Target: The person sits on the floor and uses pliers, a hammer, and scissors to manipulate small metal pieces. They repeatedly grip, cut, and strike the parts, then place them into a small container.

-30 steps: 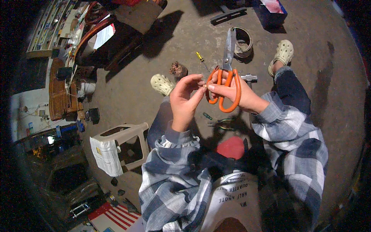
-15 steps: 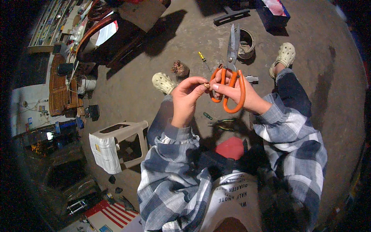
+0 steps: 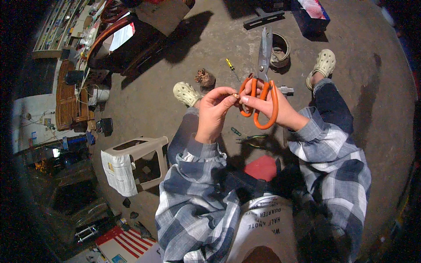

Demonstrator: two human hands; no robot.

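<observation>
My left hand (image 3: 212, 115) is closed in a pinch, thumb against forefinger, on a small copper-coloured piece (image 3: 236, 96) too small to name. Orange-handled scissors (image 3: 275, 107) rest in my right hand (image 3: 283, 109), their metal blades pointing away from me and nearly together. The right thumb and fingertips reach to the small piece, close to the left fingertips. Beyond my left hand, a brown lump with a copper-coloured, ragged top (image 3: 205, 78) lies on the floor.
A yellow-handled screwdriver (image 3: 230, 64) and a round metal pot (image 3: 279, 50) lie ahead. Pliers (image 3: 253, 142) and a small green-handled tool (image 3: 236, 131) are below my hands. A beige plastic stool (image 3: 162, 147) stands left, a dark box (image 3: 310, 22) far right.
My left hand has shifted very slightly right, and the small piece has turned a little at the fingertips. The scissors stay almost in the same place.
</observation>
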